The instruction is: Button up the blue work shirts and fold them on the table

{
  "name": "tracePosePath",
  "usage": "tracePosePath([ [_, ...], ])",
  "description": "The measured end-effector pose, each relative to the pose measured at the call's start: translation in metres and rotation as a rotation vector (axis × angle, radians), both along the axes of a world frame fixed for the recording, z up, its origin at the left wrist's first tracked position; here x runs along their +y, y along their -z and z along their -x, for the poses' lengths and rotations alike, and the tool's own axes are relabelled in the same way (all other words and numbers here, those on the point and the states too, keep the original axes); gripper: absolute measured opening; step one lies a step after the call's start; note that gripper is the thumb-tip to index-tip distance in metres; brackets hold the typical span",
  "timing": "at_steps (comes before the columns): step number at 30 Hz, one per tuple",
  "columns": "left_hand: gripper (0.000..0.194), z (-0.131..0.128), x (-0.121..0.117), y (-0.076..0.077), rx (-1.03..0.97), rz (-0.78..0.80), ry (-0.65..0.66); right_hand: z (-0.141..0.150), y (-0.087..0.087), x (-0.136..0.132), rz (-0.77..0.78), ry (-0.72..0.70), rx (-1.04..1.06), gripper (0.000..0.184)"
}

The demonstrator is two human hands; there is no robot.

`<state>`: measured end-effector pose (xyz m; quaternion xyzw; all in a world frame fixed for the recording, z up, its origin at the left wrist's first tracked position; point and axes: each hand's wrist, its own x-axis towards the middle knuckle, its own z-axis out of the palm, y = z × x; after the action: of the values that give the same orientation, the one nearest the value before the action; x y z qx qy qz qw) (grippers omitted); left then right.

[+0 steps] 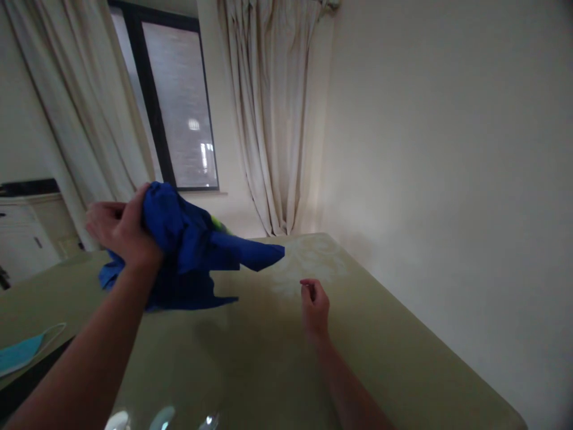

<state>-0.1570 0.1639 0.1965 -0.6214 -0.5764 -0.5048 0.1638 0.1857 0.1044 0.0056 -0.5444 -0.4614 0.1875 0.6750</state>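
Observation:
My left hand (120, 229) is raised above the table and closed round a bunched blue cloth (192, 251), which hangs from it with one corner sticking out to the right. A speck of bright green shows behind the cloth's top edge. My right hand (314, 307) hovers low over the olive-green table (403, 358), to the right of the cloth and apart from it. Its fingers are curled loosely inward, and nothing shows in them.
A light-blue face mask (22, 352) lies at the table's left edge. Cream curtains (277, 119) frame a dark window (179, 101) behind the table. A plain wall runs along the table's right side. A white cabinet (22, 239) stands at far left.

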Motion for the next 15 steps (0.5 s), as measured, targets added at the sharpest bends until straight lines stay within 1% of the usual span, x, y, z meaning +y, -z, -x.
tracePosePath([
  [1, 0.045, 0.012, 0.000, 0.004, 0.042, 0.011, -0.060, 0.005, 0.002, 0.001, 0.010, -0.024, -0.002, 0.025],
  [2, 0.044, 0.020, 0.000, 0.012, 0.093, 0.047, -0.133, 0.010, 0.004, 0.002, 0.015, -0.043, -0.007, 0.025],
  [3, 0.043, 0.025, -0.002, 0.023, 0.145, 0.104, -0.202, 0.015, 0.005, 0.003, 0.015, -0.057, -0.016, 0.026],
  [4, 0.045, 0.026, -0.004, 0.037, 0.211, 0.200, -0.228, 0.019, 0.006, 0.003, 0.016, -0.071, -0.031, 0.025],
  [5, 0.046, 0.024, -0.007, 0.052, 0.255, 0.287, -0.231, 0.023, 0.008, 0.002, 0.022, -0.089, -0.054, 0.025],
  [6, 0.047, 0.018, -0.012, 0.068, 0.264, 0.329, -0.227, 0.026, 0.010, 0.001, 0.038, -0.117, -0.088, 0.024],
  [7, 0.047, 0.008, -0.018, 0.085, 0.254, 0.319, -0.216, 0.029, 0.012, 0.000, 0.066, -0.155, -0.137, 0.023],
  [8, 0.047, -0.004, -0.024, 0.102, 0.246, 0.274, -0.204, 0.031, 0.014, -0.002, 0.103, -0.201, -0.201, 0.022],
  [9, 0.045, -0.020, -0.032, 0.120, 0.264, 0.256, -0.151, 0.033, 0.017, -0.004, 0.146, -0.253, -0.282, 0.020],
  [10, 0.041, -0.036, -0.040, 0.138, 0.293, 0.271, -0.055, 0.034, 0.019, -0.006, 0.193, -0.305, -0.377, 0.018],
  [12, 0.035, -0.069, -0.055, 0.174, 0.354, 0.366, 0.171, 0.037, 0.022, -0.012, 0.272, -0.402, -0.589, 0.014],
  [13, 0.034, -0.083, -0.061, 0.191, 0.375, 0.419, 0.258, 0.038, 0.023, -0.015, 0.295, -0.439, -0.688, 0.012],
  [15, 0.035, -0.101, -0.069, 0.217, 0.410, 0.538, 0.425, 0.039, 0.022, -0.020, 0.316, -0.485, -0.833, 0.011],
])
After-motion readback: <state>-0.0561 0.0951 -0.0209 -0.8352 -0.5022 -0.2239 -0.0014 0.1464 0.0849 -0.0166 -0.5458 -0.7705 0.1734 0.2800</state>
